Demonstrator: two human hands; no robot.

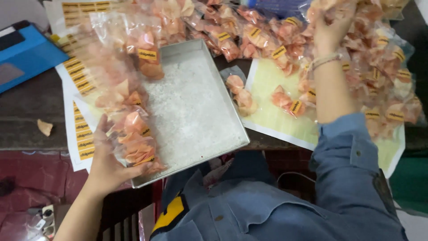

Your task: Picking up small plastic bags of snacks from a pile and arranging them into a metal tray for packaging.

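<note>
**Bagged snacks in both hands**

We are gripping a clear bag [133, 134] of orange snacks in our left hand [107, 163], beside the metal tray [196, 111]. Our right hand [330, 27] is reaching up into the bag pile [379, 67], fingers closing on one there.

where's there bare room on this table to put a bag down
The metal tray is mostly bare right of the bags in the left hand. The pale sheet has room below its two loose bags. The dark tabletop is free around one chip. Beyond the right hand, the bag pile is crowded.
</note>
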